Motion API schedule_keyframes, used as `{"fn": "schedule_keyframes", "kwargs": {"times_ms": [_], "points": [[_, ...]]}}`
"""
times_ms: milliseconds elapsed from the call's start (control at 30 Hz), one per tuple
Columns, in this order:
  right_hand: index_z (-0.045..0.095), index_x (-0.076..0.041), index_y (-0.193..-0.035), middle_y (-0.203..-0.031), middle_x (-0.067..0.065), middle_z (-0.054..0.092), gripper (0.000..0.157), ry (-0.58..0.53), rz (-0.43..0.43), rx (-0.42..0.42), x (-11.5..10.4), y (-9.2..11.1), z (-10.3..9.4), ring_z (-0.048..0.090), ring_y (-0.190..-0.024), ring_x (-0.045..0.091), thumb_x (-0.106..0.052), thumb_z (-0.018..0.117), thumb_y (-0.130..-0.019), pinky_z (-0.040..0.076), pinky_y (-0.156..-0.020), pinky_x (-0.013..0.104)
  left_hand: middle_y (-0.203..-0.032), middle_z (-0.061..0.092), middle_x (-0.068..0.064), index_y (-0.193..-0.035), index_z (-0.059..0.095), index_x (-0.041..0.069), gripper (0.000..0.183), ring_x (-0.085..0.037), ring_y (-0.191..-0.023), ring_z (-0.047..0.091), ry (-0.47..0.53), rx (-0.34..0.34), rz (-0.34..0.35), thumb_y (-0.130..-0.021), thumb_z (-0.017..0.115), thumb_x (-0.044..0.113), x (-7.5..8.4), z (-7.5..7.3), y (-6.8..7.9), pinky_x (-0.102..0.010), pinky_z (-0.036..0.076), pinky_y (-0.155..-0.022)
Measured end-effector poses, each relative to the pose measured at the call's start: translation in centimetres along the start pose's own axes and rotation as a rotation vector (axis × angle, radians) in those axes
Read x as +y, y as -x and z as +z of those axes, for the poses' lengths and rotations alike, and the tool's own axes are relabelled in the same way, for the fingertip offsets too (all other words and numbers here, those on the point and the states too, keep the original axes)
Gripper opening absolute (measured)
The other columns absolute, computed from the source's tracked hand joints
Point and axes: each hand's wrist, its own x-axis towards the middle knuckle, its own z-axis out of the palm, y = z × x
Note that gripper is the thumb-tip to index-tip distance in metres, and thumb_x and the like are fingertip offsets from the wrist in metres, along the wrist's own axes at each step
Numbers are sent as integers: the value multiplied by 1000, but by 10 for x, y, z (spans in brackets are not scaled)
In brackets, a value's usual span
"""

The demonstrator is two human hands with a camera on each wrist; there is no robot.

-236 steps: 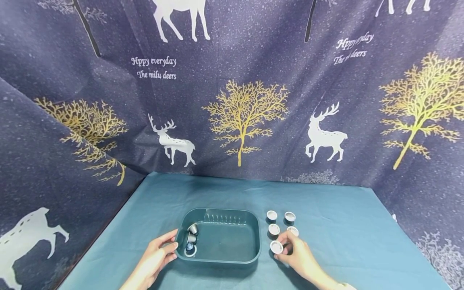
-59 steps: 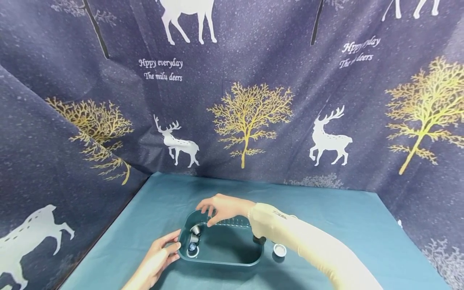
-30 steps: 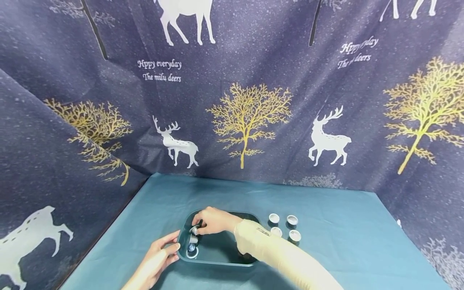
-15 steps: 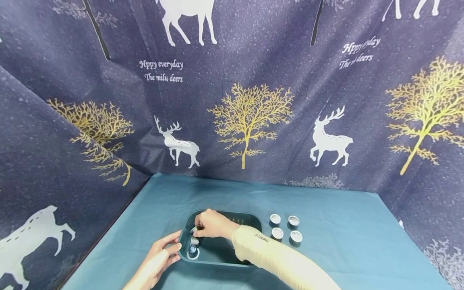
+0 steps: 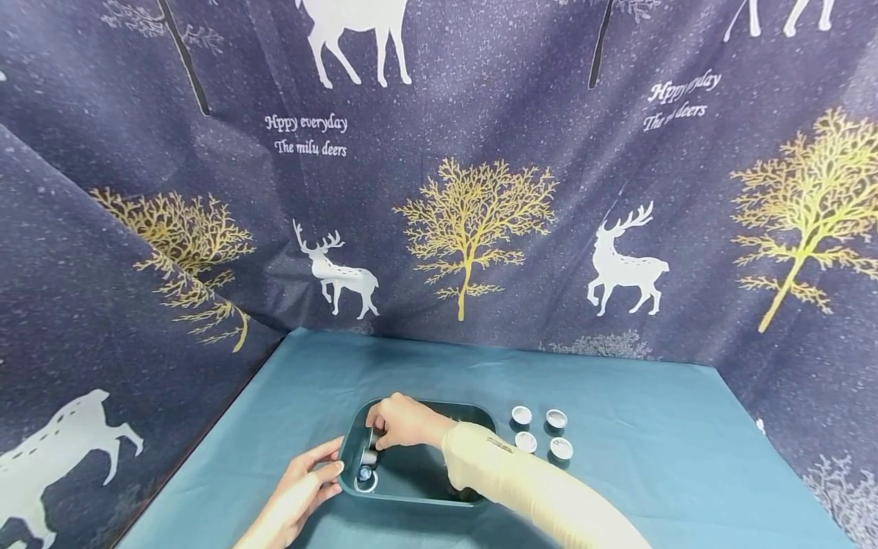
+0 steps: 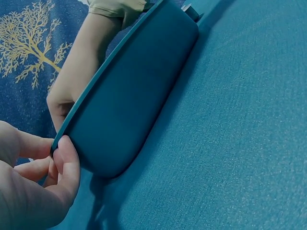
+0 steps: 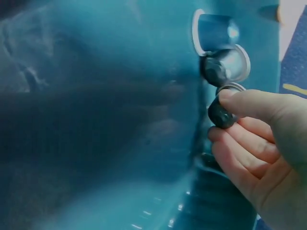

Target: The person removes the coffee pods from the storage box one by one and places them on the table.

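My left hand [image 5: 302, 482] grips the near-left rim of a dark teal tray [image 5: 411, 500], thumb and fingers on either side of the edge. Inside the tray's left end, my right hand [image 5: 406, 423] pinches a dark coffee capsule [image 7: 221, 114] between thumb and fingers, as the right wrist view shows. Beside that capsule, along the same wall, lie a silver capsule [image 7: 225, 66] and a blue capsule [image 7: 216, 32], both on their sides. My right sleeve covers part of the tray's right side in the head view.
Several silver-lidded capsules [image 5: 525, 442] stand on the teal cloth [image 5: 617, 427] right of the tray. A small silvery thing [image 6: 190, 11] shows past the tray's far end in the left wrist view. A deer-print curtain [image 5: 425, 252] hangs behind.
My right hand has gone from a capsule on the cloth at the right to the tray's left end and taken hold of a capsule there. The left hand stays at the rim.
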Motion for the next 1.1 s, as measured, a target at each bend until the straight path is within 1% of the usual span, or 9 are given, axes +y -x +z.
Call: {"fn": "schedule_keyframes", "kwargs": {"times_ms": [200, 367, 433, 600, 867, 1100], "points": [[73, -13, -109, -95, -3, 74, 31, -69, -36, 2, 1, 2, -14, 66, -78, -3, -14, 82, -80, 50, -71, 9, -118, 49, -12, -145, 44, -6, 52, -11, -79, 52, 3, 4, 8, -95, 56, 3, -1, 0, 0, -24, 53, -68], [71, -13, -109, -98, -1, 74, 29, -152, -68, -2, 1, 6, -25, 67, -82, -1, -9, 80, -81, 50, -73, 9, -117, 49, -11, -145, 44, -6, 52, -12, -79, 52, 3, 1, 4, -95, 56, 3, -2, 0, -1, -25, 53, -67], [71, -14, -108, -98, -1, 73, 29, -184, -74, -6, 1, 7, -27, 67, -82, -1, -7, 79, -81, 51, -72, 10, -117, 48, -11, -145, 44, -5, 52, -11, -78, 52, 2, 2, 0, -95, 55, 4, -2, 0, -2, -24, 53, -67], [69, -15, -108, -97, -3, 72, 31, -222, -91, -11, 2, 13, -31, 64, -80, -3, -6, 79, -80, 50, -72, 9, -114, 48, -10, -145, 44, -5, 52, -9, -77, 50, 1, 13, -7, -95, 56, 4, -3, 0, -3, -24, 53, -67], [71, -13, -110, -91, -3, 75, 33, -296, -85, -24, -1, 28, -43, 66, -77, -2, -6, 80, -79, 51, -68, 11, -113, 48, -7, -145, 44, -6, 53, -8, -78, 51, 4, 16, 18, -94, 56, 3, -5, 0, -2, -23, 53, -66], [71, -14, -108, -94, -2, 74, 33, -398, -71, 17, 4, 41, -55, 65, -77, 0, -4, 80, -78, 51, -71, 15, -112, 48, -7, -145, 45, -5, 52, -9, -77, 50, -7, 7, 12, -94, 57, 4, -4, -1, -4, -24, 53, -67]]}}
